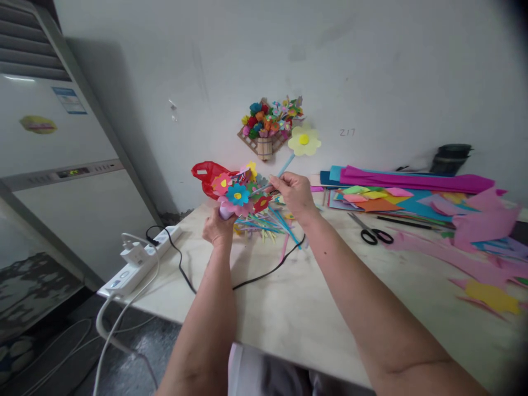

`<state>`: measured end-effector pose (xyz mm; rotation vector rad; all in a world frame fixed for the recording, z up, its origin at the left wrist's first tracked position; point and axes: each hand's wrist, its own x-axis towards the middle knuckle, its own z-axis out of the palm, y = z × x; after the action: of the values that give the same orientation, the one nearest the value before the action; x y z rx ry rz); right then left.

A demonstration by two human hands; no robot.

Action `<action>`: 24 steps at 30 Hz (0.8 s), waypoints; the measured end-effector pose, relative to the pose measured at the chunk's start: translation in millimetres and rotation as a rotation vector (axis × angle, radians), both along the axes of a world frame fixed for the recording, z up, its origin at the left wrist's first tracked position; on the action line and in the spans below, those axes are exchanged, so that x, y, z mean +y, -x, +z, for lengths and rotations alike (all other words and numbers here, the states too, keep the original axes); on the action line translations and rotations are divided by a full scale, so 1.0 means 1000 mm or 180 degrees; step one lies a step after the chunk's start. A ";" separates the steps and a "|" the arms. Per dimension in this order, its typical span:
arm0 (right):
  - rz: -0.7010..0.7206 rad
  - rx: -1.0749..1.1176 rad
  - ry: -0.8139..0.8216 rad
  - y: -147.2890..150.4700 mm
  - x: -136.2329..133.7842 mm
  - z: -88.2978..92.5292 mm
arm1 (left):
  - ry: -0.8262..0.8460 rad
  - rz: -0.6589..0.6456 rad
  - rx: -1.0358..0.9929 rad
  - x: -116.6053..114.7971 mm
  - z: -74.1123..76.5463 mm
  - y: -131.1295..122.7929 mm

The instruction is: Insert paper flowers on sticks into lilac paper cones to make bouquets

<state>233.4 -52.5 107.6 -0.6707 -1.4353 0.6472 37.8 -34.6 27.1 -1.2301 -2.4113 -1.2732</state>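
My left hand is closed around the base of a bunch of paper flowers in blue, pink, red and yellow, held above the table. My right hand pinches the light-blue stem of a pale yellow paper flower, whose head points up toward the wall. The stem's lower end reaches into the bunch. Loose coloured sticks lie on the table just beneath both hands. A red plastic bag sits behind the bunch.
A basket of paper flowers hangs on the wall. Black scissors, sheets of coloured paper and pink scraps lie to the right. A white power strip with a black cable is at the left edge, beside a tall air conditioner.
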 end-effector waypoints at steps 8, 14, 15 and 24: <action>-0.0446 -0.0283 0.0004 0.004 -0.002 -0.002 | -0.0039 -0.0115 0.0114 0.002 -0.001 -0.002; -0.0677 -0.0503 -0.0127 0.008 -0.002 -0.002 | -0.0077 -0.0146 0.0139 0.003 -0.005 -0.001; -0.0680 -0.0531 -0.0167 0.009 -0.002 -0.003 | -0.0085 -0.0155 0.0130 0.003 -0.005 -0.001; -0.0958 -0.0901 -0.0452 0.019 -0.002 -0.006 | -0.0089 -0.0160 0.0086 0.003 -0.005 -0.002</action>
<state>214.4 -54.2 101.2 -0.8695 -1.5813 0.2182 40.0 -32.0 22.6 -1.2998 -2.3500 -1.2908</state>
